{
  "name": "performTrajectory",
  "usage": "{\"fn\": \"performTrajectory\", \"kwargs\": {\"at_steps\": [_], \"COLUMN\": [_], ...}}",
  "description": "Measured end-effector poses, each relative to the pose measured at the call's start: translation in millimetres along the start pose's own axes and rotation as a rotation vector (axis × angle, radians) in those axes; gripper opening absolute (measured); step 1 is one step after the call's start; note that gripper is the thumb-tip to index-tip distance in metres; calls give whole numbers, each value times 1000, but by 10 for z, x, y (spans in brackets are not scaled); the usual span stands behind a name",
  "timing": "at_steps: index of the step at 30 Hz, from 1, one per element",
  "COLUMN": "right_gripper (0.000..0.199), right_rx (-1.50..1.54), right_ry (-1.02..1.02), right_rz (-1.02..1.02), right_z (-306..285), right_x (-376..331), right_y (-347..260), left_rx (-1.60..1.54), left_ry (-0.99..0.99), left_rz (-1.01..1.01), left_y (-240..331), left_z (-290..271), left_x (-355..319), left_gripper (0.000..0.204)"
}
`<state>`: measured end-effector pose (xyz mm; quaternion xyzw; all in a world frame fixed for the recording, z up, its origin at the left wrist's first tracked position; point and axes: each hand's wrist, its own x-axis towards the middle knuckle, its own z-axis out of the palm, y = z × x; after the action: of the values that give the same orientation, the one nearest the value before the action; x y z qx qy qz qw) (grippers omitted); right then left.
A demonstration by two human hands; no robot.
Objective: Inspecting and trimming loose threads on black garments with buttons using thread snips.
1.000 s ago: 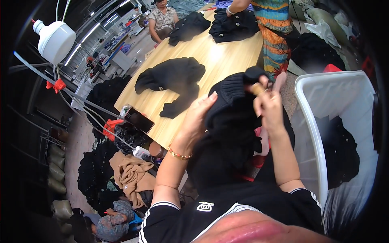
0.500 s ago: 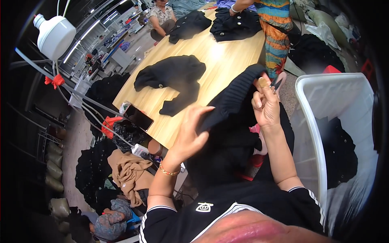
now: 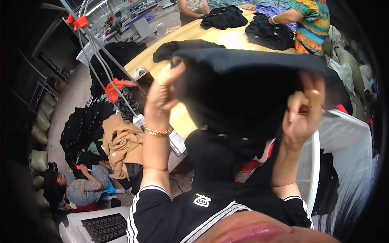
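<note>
Blk garment [image 3: 239, 93], blurry, hung btwn both hands, over near side of table [image 3: 183, 119]. L hand [image 3: 164, 89] was at its left edge, pinching the upper corner btwn thumb & fingers. R hand [image 3: 302, 115] was at its right edge, partly curled w/ a finger up against the cloth, gold band [image 3: 314, 98] on one finger; couldn't tell if it pinched the fabric. White bin [image 3: 315, 170] stood to the right.

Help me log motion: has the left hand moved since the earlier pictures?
Yes: the left hand has moved left, appearing closer to the red bag by the table.
</note>
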<state>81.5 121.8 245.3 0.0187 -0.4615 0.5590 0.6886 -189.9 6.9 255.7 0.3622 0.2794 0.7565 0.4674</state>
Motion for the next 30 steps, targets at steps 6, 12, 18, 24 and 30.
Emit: {"fn": "performTrajectory", "kwargs": {"at_steps": [6,12,18,24,30], "right_gripper": [49,29,14,30,33], "right_rx": [-156,-554,-599,-592,-535], "right_ry": [248,-113,-45,-200,-127], "right_rz": [-72,316,813,644,619], "right_z": [-310,-899,-1196,-1019,-937], "right_x": [-383,-937,-1253,-1196,-1114], "right_y": [-78,379,832,780,863], "left_rx": [524,605,480,345,531], "left_ry": [-246,116,385,385,460], "left_rz": [-33,-286,-195,-187,-249], "left_y": [374,-363,-1083,-968,-1071], "left_z": [186,-264,-494,-425,-559], "left_x": [-486,-876,-1217,-1398,-1283], "left_gripper": [17,17,16,18,21]}}
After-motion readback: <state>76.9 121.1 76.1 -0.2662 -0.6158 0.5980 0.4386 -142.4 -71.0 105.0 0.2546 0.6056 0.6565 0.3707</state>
